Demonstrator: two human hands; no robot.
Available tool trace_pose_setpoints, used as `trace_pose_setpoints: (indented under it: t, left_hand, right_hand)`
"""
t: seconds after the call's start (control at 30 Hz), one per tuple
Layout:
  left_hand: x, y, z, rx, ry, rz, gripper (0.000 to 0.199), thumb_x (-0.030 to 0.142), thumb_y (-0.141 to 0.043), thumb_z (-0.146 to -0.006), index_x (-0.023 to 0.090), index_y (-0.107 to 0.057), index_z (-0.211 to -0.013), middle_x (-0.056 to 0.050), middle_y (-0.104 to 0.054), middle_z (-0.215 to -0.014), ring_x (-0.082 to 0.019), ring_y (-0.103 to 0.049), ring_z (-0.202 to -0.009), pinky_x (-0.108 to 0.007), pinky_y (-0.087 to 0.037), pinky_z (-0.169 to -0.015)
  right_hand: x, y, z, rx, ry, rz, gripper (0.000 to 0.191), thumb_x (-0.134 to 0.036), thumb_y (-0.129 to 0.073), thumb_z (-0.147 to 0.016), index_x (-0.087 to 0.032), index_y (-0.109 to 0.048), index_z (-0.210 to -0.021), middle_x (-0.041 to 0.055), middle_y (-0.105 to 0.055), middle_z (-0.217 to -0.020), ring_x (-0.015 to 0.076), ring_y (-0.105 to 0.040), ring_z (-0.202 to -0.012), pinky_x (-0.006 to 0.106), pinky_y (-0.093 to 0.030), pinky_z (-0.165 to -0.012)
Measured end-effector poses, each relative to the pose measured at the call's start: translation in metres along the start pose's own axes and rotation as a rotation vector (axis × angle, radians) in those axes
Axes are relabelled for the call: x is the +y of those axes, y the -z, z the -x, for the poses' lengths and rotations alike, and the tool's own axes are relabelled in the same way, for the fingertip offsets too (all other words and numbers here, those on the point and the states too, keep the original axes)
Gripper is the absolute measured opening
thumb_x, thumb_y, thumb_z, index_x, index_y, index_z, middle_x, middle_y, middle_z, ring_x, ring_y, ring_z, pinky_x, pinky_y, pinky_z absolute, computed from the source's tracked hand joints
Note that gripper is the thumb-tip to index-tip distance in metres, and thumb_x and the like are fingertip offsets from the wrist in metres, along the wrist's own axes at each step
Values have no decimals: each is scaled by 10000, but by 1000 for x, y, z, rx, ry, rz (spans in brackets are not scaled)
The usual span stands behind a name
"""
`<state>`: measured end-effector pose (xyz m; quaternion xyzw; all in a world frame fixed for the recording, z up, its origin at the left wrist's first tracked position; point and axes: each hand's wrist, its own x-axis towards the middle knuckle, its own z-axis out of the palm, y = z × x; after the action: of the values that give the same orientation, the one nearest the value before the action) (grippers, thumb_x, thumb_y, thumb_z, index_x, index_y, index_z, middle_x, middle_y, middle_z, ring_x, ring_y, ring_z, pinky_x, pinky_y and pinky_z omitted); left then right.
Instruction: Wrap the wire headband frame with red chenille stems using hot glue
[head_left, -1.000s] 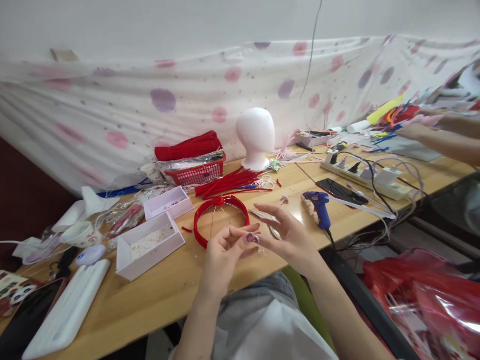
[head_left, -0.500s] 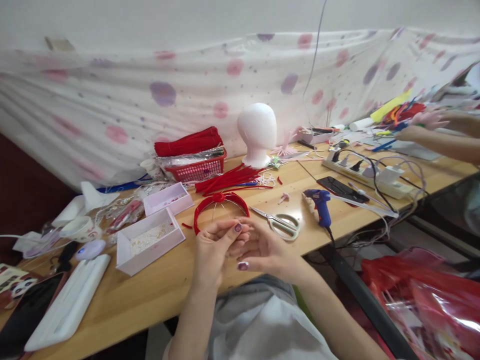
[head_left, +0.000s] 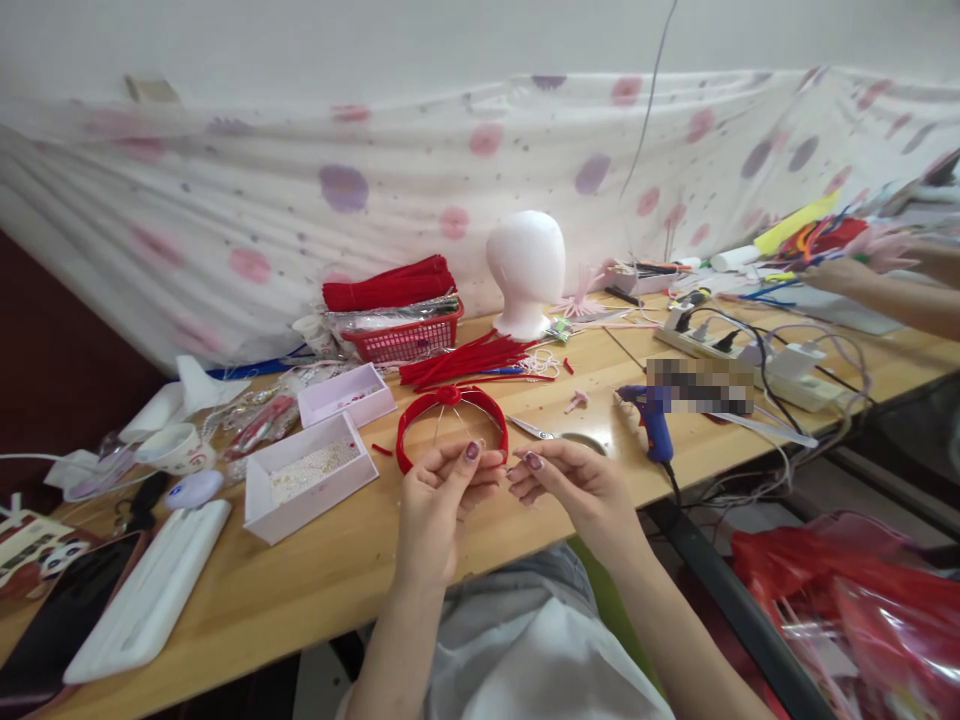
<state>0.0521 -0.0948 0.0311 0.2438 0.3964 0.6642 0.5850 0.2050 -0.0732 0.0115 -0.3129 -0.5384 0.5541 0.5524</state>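
Note:
Over the table's near edge, my left hand [head_left: 442,500] is closed in a pinch, thumb pressed to the fingers. A short way to its right, my right hand [head_left: 574,488] pinches too, fingertips facing the left ones. Whatever they hold is too small to make out. Just behind the hands lies a red headband [head_left: 491,405] with a red knot on top and thin pale wires inside its curve. Scissors [head_left: 534,428] rest behind my right hand, which partly hides their handles. A blue glue gun [head_left: 654,420] is farther right.
At left stand a white box of small beads [head_left: 311,475] and a second shallow box [head_left: 349,392]. Behind are red fuzzy stems [head_left: 472,358], a red basket [head_left: 409,340] and a white foam head [head_left: 527,265]. A power strip [head_left: 787,385] lies right; another person's hand [head_left: 836,275] is beyond.
My hands were together and are now apart, with the right hand moved rightward and its fingers drawn from a looser curve into a pinch. The camera view has shifted slightly.

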Motion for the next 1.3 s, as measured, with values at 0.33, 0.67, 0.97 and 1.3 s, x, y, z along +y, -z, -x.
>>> trace_pose_setpoints:
  t: [0.33,0.67,0.97,1.3]
  left_hand:
    - [-14,-1,6,-101,88,-13,381,421,-949,-514,137,-771,-698,-10,-695,-595,-85,-619,-551,-164,-526,-532]
    - [-21,-6,14,-116,-25,-185,308,458,-869,-647,161,-798,-689,-9,-616,-607,-90,-488,-575,-202,-426,-562]
    - [-13,-12,29,-38,-432,-611,141,291,-726,-823,216,-817,-746,-19,-660,-661,-145,-573,-649,-231,-454,-635]
    - [-13,-11,24,-36,-165,-329,218,395,-822,-703,180,-814,-735,-19,-691,-668,-104,-576,-557,-202,-489,-550]
  right_hand:
    - [-11,-10,6,-165,165,403,225,-396,-563,-976,-227,-666,-1084,69,-726,-1014,192,-688,-907,303,-563,-747]
    - [-12,0,3,-290,309,559,298,-329,-335,-1060,-223,-540,-872,39,-596,-873,179,-568,-809,312,-461,-734]
    - [1,-4,5,-113,551,784,274,-179,-348,-1023,-219,-456,-774,21,-532,-746,166,-494,-670,305,-388,-613]
    - [2,-5,7,-11,757,787,225,-69,-427,-960,-218,-580,-891,70,-642,-872,199,-611,-817,335,-501,-718]
